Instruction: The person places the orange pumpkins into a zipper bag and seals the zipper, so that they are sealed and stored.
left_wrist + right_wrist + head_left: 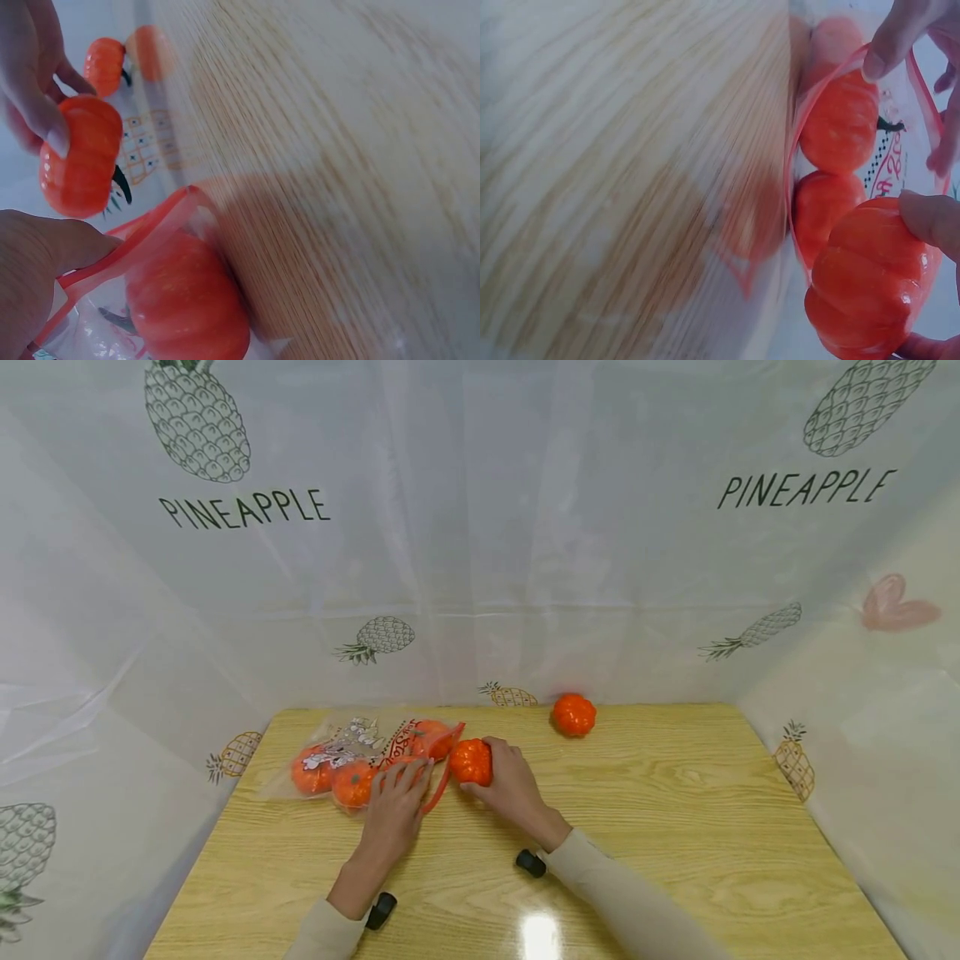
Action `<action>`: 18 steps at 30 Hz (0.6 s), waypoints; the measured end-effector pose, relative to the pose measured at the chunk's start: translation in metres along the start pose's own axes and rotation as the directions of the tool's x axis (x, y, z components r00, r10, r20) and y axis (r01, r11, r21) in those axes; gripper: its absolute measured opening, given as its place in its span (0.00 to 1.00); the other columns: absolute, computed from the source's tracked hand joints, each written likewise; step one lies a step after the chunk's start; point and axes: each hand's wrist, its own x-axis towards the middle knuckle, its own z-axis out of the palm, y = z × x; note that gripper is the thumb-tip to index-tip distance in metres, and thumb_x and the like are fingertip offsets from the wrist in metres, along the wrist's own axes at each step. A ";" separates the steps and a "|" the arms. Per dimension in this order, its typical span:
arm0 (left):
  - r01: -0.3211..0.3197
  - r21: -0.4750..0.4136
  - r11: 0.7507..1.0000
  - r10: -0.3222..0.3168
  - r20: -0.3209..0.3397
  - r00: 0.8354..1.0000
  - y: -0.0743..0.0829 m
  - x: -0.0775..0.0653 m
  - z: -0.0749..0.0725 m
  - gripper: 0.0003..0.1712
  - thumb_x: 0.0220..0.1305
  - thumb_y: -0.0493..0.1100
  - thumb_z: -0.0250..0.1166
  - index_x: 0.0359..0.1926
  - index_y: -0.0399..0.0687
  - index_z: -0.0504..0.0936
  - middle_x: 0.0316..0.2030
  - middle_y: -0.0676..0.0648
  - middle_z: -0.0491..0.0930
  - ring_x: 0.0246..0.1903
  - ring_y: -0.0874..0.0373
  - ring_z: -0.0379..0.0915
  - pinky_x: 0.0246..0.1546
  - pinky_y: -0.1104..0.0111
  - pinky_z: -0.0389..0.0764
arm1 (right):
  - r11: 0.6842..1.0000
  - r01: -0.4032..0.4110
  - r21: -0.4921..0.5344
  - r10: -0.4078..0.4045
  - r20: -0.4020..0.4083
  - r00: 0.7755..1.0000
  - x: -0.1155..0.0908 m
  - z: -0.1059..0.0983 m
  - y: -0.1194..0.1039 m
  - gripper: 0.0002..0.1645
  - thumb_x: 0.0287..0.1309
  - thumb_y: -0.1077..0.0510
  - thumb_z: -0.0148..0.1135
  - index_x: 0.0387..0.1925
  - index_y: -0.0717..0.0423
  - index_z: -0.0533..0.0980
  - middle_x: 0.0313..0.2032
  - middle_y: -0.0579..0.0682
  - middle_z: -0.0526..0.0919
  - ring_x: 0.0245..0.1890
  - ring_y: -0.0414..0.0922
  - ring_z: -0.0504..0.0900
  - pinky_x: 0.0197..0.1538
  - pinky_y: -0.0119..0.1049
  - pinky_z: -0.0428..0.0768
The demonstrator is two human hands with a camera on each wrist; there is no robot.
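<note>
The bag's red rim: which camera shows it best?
The right wrist view: it faces the rim, showing both sides apart, though a pumpkin hides part. The head view shows it from above, partly behind the left hand; the left wrist view shows part close up.

From my station, I see the bag [367,739] lying on the left part of the table [675,827], its mouth facing right, with several pumpkins [351,785] inside. The left hand [393,814] is at the bag's near right side, by the mouth. Just right of that mouth I have the held pumpkin [471,762] in the right hand [513,783]. Farther right and behind it, a loose pumpkin [574,716] sits at the table's back edge, before the sheet [480,543].
</note>
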 end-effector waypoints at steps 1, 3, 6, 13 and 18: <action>-0.001 0.000 1.000 0.001 -0.002 1.000 0.000 0.000 0.000 0.33 0.58 0.32 0.78 0.66 0.43 0.83 0.62 0.43 0.79 0.61 0.41 0.70 0.55 0.47 0.72 | 1.000 0.002 0.005 -0.002 0.000 1.000 0.001 0.001 -0.001 0.49 0.53 0.48 0.83 0.68 0.67 0.70 0.59 0.63 0.81 0.54 0.59 0.79 0.58 0.56 0.80; -0.005 0.004 1.000 0.005 -0.005 1.000 0.000 0.000 0.000 0.34 0.57 0.33 0.79 0.66 0.43 0.83 0.62 0.43 0.79 0.61 0.41 0.70 0.55 0.47 0.72 | 1.000 0.004 0.006 -0.004 0.001 1.000 0.003 0.005 -0.003 0.48 0.54 0.48 0.83 0.68 0.67 0.70 0.59 0.62 0.81 0.54 0.59 0.79 0.58 0.55 0.81; -0.011 0.010 1.000 0.011 -0.010 1.000 0.000 0.000 0.000 0.36 0.54 0.33 0.81 0.66 0.43 0.83 0.61 0.44 0.78 0.60 0.41 0.70 0.55 0.48 0.72 | 1.000 0.007 0.001 -0.007 0.001 1.000 0.005 0.010 -0.005 0.48 0.54 0.48 0.83 0.68 0.66 0.70 0.59 0.62 0.81 0.54 0.58 0.79 0.57 0.54 0.81; -0.012 0.008 1.000 0.012 -0.014 1.000 0.001 -0.001 -0.001 0.39 0.51 0.34 0.83 0.66 0.43 0.83 0.61 0.44 0.78 0.60 0.41 0.70 0.55 0.47 0.72 | 1.000 -0.002 0.017 0.002 -0.007 1.000 0.008 0.016 -0.011 0.47 0.54 0.49 0.83 0.67 0.66 0.70 0.57 0.61 0.81 0.53 0.58 0.80 0.56 0.54 0.82; 0.003 0.006 1.000 -0.003 -0.002 1.000 0.001 0.000 -0.002 0.37 0.52 0.33 0.83 0.65 0.44 0.84 0.61 0.44 0.78 0.60 0.41 0.71 0.55 0.47 0.72 | 1.000 -0.008 0.006 0.008 -0.004 1.000 0.010 0.022 -0.012 0.47 0.55 0.48 0.83 0.67 0.66 0.70 0.58 0.62 0.81 0.53 0.58 0.80 0.56 0.54 0.82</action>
